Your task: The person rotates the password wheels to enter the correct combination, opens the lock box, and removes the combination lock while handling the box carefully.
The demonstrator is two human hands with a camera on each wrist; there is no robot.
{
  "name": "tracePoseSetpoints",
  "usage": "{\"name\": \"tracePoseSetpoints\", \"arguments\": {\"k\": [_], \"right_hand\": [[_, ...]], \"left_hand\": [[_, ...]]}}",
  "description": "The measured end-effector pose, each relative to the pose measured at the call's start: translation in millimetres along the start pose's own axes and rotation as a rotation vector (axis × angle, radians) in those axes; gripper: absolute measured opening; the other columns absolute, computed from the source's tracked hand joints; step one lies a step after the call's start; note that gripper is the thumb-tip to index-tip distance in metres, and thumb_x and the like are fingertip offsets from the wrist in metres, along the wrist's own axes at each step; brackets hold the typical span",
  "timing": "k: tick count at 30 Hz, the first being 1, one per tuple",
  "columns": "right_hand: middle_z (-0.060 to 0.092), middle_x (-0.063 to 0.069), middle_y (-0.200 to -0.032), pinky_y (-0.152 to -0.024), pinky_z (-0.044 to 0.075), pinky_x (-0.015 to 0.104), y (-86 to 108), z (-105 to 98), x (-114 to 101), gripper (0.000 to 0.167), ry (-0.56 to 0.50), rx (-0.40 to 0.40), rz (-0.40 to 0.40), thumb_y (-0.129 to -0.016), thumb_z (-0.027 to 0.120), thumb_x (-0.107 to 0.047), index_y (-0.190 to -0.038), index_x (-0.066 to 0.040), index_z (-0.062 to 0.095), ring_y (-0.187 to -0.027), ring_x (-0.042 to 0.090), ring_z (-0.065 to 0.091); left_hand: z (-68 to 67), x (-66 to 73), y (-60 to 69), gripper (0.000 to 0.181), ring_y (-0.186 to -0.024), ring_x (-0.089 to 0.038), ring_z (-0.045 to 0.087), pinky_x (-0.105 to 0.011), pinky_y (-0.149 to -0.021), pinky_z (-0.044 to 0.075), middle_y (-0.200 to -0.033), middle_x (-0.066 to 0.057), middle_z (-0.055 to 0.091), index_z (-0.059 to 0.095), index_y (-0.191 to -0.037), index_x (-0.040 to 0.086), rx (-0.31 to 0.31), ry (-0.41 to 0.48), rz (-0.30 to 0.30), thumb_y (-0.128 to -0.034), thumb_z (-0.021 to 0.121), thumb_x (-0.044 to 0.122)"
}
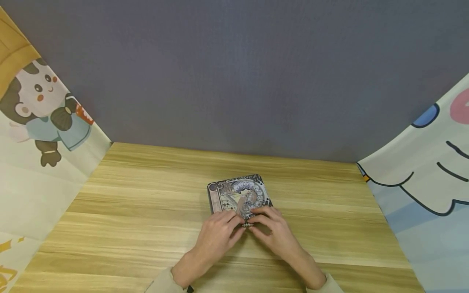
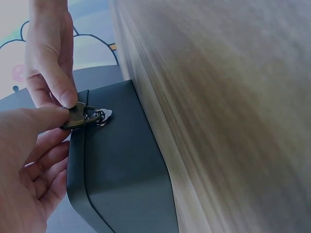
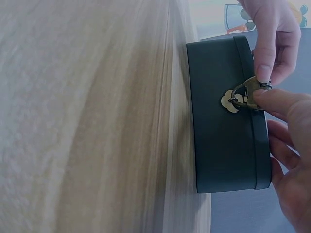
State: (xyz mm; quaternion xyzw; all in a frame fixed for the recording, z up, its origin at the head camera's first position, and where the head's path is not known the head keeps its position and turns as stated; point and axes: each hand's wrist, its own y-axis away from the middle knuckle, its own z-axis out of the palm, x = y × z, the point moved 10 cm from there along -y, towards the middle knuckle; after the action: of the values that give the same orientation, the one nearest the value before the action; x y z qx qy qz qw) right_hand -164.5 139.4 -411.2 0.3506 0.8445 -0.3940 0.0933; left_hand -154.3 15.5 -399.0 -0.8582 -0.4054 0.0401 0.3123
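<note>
Left hand (image 1: 218,232): in tight, thumb and finger pinching the brass clasp (image 3: 251,89)!
Right hand (image 1: 274,234): pinching it from the opposite side; neither hand nearer.
Clasp: right between them, long axis upright, crossing the lid's (image 3: 261,150) lower edge.
Dark box (image 3: 221,150): on the table (image 1: 146,203), just beyond the hands.

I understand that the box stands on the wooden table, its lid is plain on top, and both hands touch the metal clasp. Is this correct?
Not quite: the lid is not plain; the head view shows a detailed picture on its top. The box does stand on the wooden table, and the left hand and right hand both touch the metal clasp.
</note>
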Motion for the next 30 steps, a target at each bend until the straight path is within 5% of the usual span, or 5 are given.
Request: {"name": "tracePoseSetpoints", "arguments": {"k": [30], "right_hand": [[0.069, 0.002, -0.118, -0.093, 0.057, 0.045, 0.8, 0.6, 1.1, 0.035, 0.005, -0.003, 0.01, -0.072, 0.09, -0.007, -0.102, -0.017, 0.076, -0.107, 0.024, 0.065]], "left_hand": [[2.3, -0.1, 0.4, 0.018, -0.079, -0.006, 0.065, -0.021, -0.071, 0.056, -0.089, 0.009, 0.069, 0.076, -0.094, 0.018, -0.005, -0.009, 0.007, -0.0829, 0.086, 0.028]]}}
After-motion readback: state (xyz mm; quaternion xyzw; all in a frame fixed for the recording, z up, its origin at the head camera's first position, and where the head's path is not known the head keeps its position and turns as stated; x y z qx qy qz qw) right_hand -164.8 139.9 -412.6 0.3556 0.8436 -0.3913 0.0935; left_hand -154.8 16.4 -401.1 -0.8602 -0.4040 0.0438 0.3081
